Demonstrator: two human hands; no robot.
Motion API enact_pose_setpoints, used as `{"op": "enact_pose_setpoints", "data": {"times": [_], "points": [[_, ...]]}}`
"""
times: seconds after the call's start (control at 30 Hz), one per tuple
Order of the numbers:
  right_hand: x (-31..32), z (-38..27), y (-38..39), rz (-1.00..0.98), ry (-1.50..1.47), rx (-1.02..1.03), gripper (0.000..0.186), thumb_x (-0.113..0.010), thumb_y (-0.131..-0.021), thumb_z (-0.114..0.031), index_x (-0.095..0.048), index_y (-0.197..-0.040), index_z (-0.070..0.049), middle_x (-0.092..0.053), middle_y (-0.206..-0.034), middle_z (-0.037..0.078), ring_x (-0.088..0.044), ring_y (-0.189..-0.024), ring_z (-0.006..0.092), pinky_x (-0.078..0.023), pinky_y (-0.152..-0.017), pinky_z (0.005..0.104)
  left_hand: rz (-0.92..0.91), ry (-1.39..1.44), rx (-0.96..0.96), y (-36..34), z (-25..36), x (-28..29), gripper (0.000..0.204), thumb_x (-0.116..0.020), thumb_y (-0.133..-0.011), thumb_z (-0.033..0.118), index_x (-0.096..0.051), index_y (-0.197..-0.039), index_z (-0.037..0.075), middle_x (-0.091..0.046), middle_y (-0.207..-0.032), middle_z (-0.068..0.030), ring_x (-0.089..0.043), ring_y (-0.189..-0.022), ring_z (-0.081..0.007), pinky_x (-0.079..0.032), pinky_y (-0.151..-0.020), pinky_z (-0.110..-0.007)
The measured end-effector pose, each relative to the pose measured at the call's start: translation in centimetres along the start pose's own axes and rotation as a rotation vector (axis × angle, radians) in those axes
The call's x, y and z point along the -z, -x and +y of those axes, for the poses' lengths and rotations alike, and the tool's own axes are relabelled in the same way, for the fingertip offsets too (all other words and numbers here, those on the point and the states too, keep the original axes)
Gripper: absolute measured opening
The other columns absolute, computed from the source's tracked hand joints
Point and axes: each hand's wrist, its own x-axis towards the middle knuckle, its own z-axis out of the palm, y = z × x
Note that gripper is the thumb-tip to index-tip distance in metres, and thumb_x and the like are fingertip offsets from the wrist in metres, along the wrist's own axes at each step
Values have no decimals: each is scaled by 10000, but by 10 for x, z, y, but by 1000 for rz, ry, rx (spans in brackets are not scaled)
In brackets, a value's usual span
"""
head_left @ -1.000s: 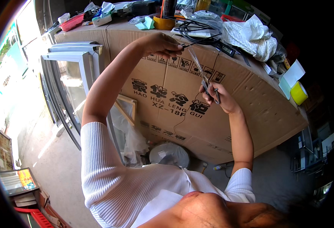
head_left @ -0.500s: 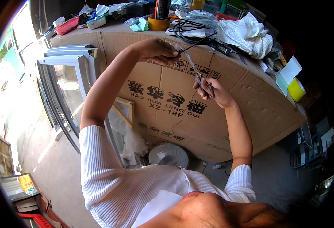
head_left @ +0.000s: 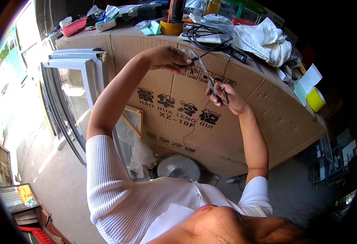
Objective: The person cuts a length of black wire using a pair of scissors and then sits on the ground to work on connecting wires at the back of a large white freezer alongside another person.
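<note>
My left hand is at the upper middle, thumb and fingers pinched on a black cable that runs to a coil on the cardboard-covered surface. My right hand, lower and to the right, grips the handles of metal scissors. Their blades reach up to the cable beside my left fingertips; whether they touch it I cannot tell. Behind both hands stands a large printed cardboard box.
Cluttered along the top are a red tray, orange tape roll, checked cloth and yellow tape roll. Window frames lean at left; a wooden frame and round grey object sit low.
My left hand has moved down slightly with the cable. My right hand has moved up and left with the scissors, whose blades are now closer to the cable.
</note>
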Motion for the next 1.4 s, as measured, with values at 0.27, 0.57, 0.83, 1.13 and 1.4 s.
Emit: {"op": "enact_pose_setpoints", "data": {"times": [0.27,0.57,0.83,1.13,1.4], "points": [[5,5,-1,-54,15,30,519,-478,-900,-527,-545,-922,-13,-448,-634,-55,-405,-536,22,-310,-475,158,-11,-7,-8,-1,-1,0,298,-653,-857,286,-637,-1048,59,-668,-928,7,-621,-804,-54,-527,-714,-205],[0,13,7,-44,-24,62,468,-572,-876,-461,-532,-908,5,-475,-611,-13,-426,-514,40,-337,-462,173,-37,39,-56,11,-11,-8,240,-642,-866,275,-654,-978,63,-650,-885,6,-610,-809,-67,-521,-755,-197],[-28,60,51,107,-321,127,189,-637,-790,-20,-516,-933,-43,-596,-824,45,-529,-704,56,-432,-585,176,50,95,-67,60,-99,-71,322,-646,-861,208,-609,-1109,5,-667,-931,-66,-636,-824,-134,-539,-752,-255],[-131,173,146,403,-363,-45,216,-705,-754,26,-529,-862,-40,-665,-959,102,-603,-797,94,-495,-713,248,-37,729,236,101,-223,-255,217,-538,-935,221,-605,-976,19,-597,-863,3,-572,-764,-71,-516,-711,-227],[-119,202,228,0,-486,-381,220,-700,-760,31,-502,-798,-59,-680,-872,69,-581,-724,58,-485,-645,222,-185,959,554,134,-244,-332,229,-533,-940,216,-630,-915,10,-592,-756,11,-561,-687,-76,-469,-668,-212]]}}
